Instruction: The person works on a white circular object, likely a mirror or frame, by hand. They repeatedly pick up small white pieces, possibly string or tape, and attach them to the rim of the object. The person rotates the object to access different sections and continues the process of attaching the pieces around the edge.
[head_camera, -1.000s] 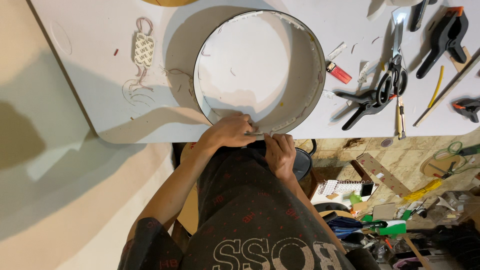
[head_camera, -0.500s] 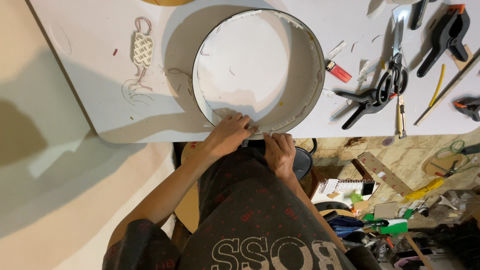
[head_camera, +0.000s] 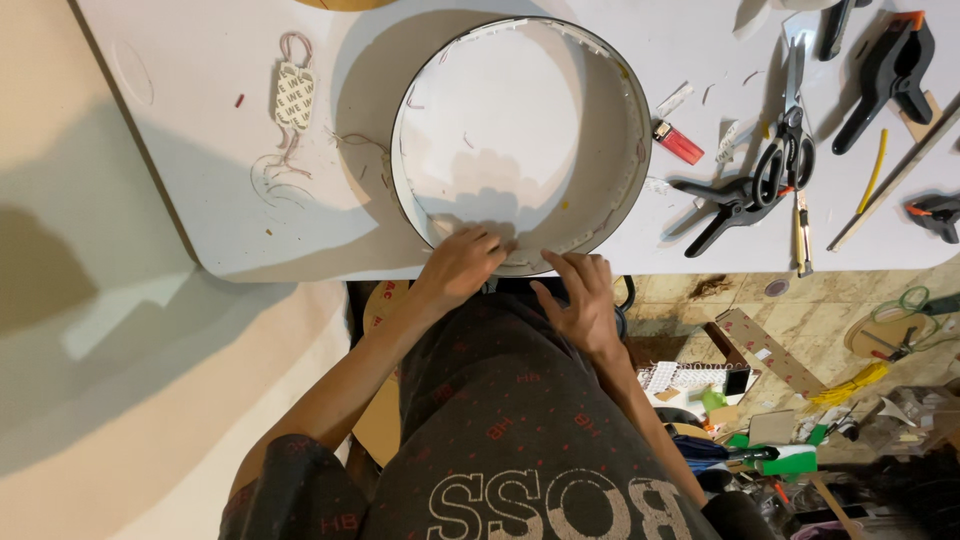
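A large round hoop-shaped frame (head_camera: 630, 120) with a white inner wall lies flat on the white table (head_camera: 200, 180). My left hand (head_camera: 462, 265) rests on its near rim, fingers pressing the inner edge where a strip of small white modules runs. Beside it, my right hand (head_camera: 578, 295) touches the same near rim from the outside, fingers spread. Neither hand grips a separate thing that I can make out.
Right of the hoop lie a red lighter (head_camera: 680, 143), scissors (head_camera: 790, 130), black spring clamps (head_camera: 725, 205) (head_camera: 885, 70) and a small knife (head_camera: 802, 235). A bundle of white modules with wires (head_camera: 293, 95) sits to the left. Clutter covers the floor at the right.
My left hand has slid a little further along the near rim to the left. My right hand has opened out on the rim's outside.
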